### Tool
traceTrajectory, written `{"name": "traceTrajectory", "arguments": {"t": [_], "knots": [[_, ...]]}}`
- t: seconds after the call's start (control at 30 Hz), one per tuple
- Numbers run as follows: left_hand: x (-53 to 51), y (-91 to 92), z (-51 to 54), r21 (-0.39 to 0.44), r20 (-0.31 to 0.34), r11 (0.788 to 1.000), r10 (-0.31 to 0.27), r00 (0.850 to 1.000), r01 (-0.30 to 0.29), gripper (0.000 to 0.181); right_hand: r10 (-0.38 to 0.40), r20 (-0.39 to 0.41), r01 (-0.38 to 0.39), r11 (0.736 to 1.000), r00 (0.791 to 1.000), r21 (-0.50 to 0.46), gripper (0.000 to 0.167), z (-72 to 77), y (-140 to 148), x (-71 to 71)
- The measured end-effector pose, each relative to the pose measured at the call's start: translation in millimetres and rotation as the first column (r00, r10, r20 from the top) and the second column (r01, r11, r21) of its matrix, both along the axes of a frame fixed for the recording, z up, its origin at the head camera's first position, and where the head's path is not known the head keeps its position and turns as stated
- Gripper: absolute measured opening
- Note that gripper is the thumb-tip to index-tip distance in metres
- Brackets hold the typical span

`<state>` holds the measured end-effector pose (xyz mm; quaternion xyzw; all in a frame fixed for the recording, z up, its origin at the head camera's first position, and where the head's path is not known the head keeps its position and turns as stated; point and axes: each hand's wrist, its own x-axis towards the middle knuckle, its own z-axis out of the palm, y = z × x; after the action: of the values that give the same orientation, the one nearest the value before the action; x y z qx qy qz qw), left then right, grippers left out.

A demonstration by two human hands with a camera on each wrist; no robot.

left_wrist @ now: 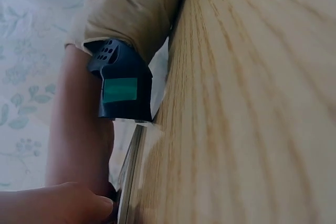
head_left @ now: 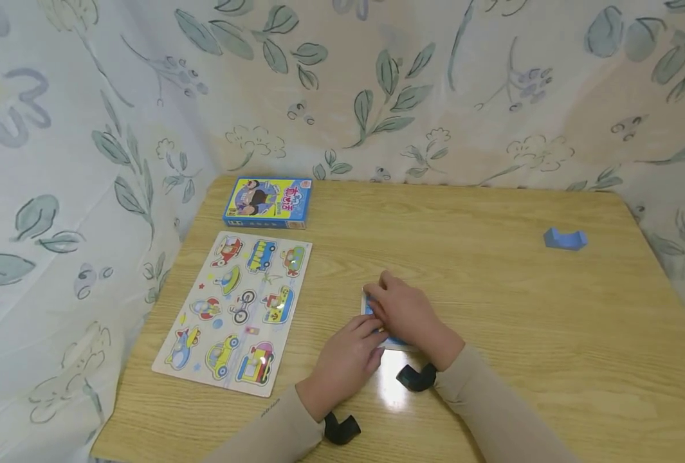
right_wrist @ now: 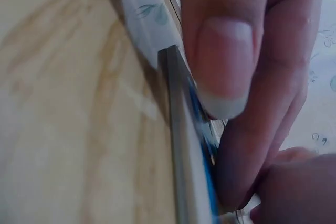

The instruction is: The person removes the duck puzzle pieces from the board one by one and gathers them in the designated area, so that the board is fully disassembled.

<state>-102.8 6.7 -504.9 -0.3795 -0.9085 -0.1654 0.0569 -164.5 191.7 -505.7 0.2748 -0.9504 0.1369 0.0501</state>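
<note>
A small flat blue panel [head_left: 368, 307] with a pale border lies on the table, mostly covered by both hands. My right hand [head_left: 408, 313] reaches across its top with bent fingers, and the fingertips touch its upper face. Close against it, my left hand [head_left: 345, 360] has its fingers at the panel's lower left part, near the right fingertips. Seen edge-on in the right wrist view, the panel [right_wrist: 191, 177] is thin and layered. The left thumb [left_wrist: 97, 205] lies along its upper side in the left wrist view. Whether anything is pinched between the fingertips is hidden.
On the left lies a vehicle picture puzzle board [head_left: 267, 278], with a blue illustrated box [head_left: 268, 203] behind it. A blue notched block [head_left: 565, 239] stands at the far right. Floral cloth [head_left: 342, 96] hangs along the table's back and sides.
</note>
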Motion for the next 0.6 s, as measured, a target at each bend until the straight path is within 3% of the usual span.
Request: {"name": "traceTrajectory", "arguments": {"t": [0.17, 0.27, 0.37, 0.47, 0.53, 0.6], "knots": [[-2.6, -1.3, 1.6, -0.003, -0.023, 1.0, -0.006, 1.0, 0.006, 0.028, -0.031, 0.079, 0.042, 0.989, 0.996, -0.139, 0.021, 2.1, 0.6, -2.9], [-4.0, -2.5, 3.9, -0.012, -0.031, 1.0, -0.01, 0.999, 0.01, 0.03, -0.053, 0.192, 0.106, 0.954, 0.98, -0.279, 0.025, 4.3, 4.3, -5.5], [-5.5, -3.6, 5.2, -0.018, -0.026, 1.0, -0.012, 1.0, 0.011, 0.031, -0.033, 0.327, 0.18, 0.883, 0.945, -0.433, 0.023, 3.8, 11.1, -10.3], [-6.2, -3.4, 4.8, -0.012, -0.017, 1.0, -0.011, 1.0, 0.01, 0.031, 0.054, 0.434, 0.218, 0.804, 0.899, -0.552, 0.015, 5.4, 20.7, -15.2], [-5.4, -2.4, 3.3, -0.001, -0.014, 1.0, -0.009, 1.0, 0.009, 0.031, 0.103, 0.479, 0.23, 0.778, 0.872, -0.585, 0.013, 9.8, 28.3, -19.2], [-3.8, -0.6, 0.5, 0.006, -0.018, 1.0, -0.008, 1.0, 0.008, 0.031, 0.118, 0.5, 0.223, 0.791, 0.858, -0.57, 0.02, 18.3, 35.3, -25.1]]}}
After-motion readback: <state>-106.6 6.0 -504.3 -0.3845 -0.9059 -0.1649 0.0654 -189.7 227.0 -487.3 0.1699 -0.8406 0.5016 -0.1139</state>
